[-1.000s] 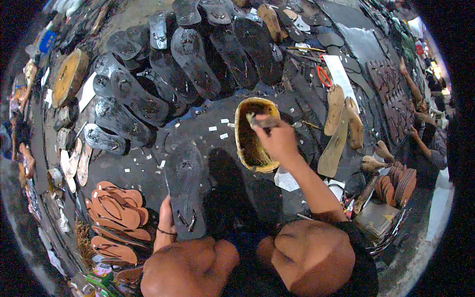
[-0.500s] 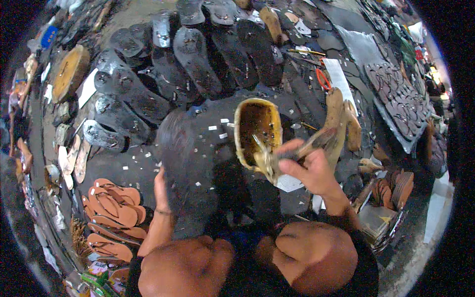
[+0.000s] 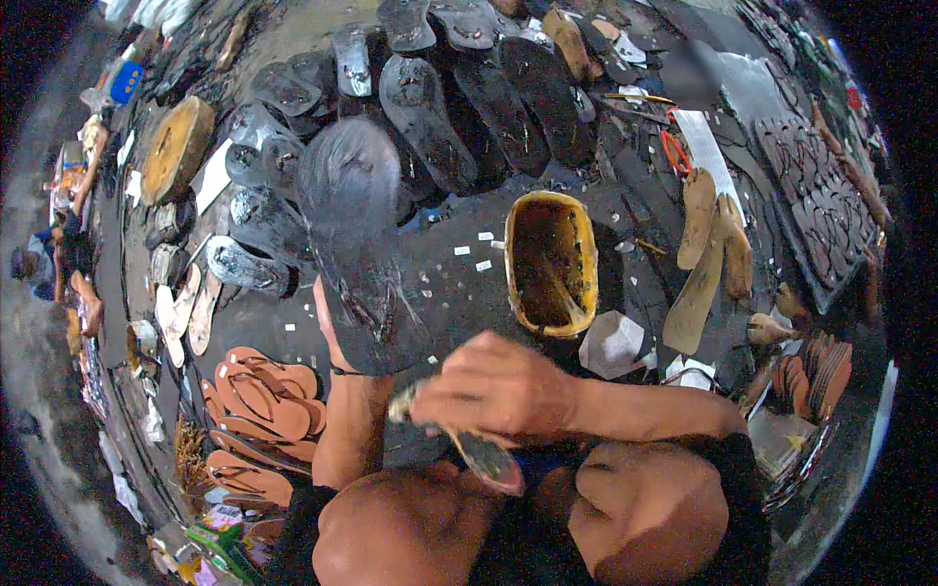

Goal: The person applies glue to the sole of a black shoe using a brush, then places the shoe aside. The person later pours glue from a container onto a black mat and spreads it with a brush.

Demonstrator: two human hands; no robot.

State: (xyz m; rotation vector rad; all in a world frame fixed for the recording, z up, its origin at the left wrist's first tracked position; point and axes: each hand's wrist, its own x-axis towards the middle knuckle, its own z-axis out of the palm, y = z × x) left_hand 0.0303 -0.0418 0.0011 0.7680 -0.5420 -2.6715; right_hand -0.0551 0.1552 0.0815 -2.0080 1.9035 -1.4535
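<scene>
My left hand [image 3: 328, 327] is closed on a large black sandal sole [image 3: 349, 195], which hides most of its fingers. A dark thong strap lies against the sole's lower part, and its surface has grey, smeared streaks. In my right hand [image 3: 493, 391] is a brush [image 3: 486, 459], gripped with the pale, clogged bristle end pointing left near the sole's lower edge. The brush and the sole look apart. Beyond my right hand stands a yellow tub [image 3: 593, 264] with brown, glue-like residue inside.
Several black soles [image 3: 427, 117] lie in rows at the far side. Brown flip-flops [image 3: 274, 396] are stacked at left. Wooden shoe forms [image 3: 699, 220] and crumpled white paper [image 3: 613, 344] lie to the right. A mat with many dark straps [image 3: 816, 186] is farther right.
My right hand has carried the brush from the tub leftward and nearer to my knees. The sole in my left hand has been raised and tilted. The view has shifted slightly.
</scene>
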